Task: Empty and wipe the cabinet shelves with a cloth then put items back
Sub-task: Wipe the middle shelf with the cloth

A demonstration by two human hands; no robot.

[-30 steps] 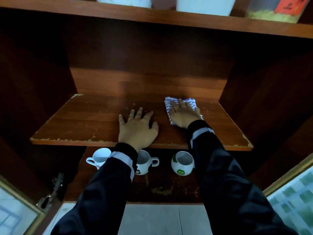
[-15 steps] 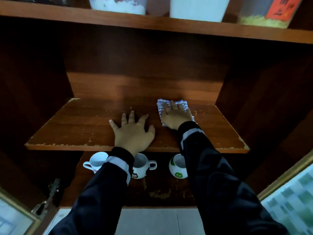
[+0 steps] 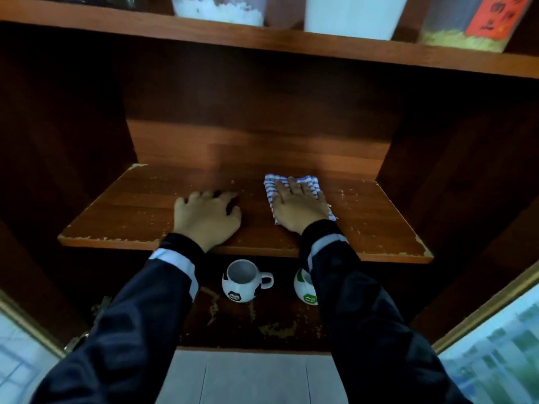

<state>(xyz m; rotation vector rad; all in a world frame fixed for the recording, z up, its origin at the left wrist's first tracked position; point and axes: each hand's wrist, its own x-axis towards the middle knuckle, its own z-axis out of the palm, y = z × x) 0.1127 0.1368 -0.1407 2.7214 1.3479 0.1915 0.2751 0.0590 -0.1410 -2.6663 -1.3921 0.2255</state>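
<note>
A worn wooden middle shelf (image 3: 116, 217) of the cabinet holds nothing but my hands and a blue-and-white striped cloth (image 3: 309, 184). My right hand (image 3: 297, 207) lies flat on the cloth with straight fingers and presses it onto the shelf, right of centre. My left hand (image 3: 205, 217) rests on the bare shelf a little to the left of the cloth. Its fingers are loosely bent and hold nothing.
On the shelf below stand a football-patterned mug (image 3: 242, 282) and a white-and-green mug (image 3: 303, 290), partly behind my right sleeve. The shelf above carries white containers (image 3: 353, 13) and a jar with a red label (image 3: 466, 24). Glass doors (image 3: 495, 345) hang open on both sides.
My left hand's fingers have gone from spread flat to bent. My right hand and the cloth shifted slightly left on the shelf. My left sleeve now hides the leftmost mug below.
</note>
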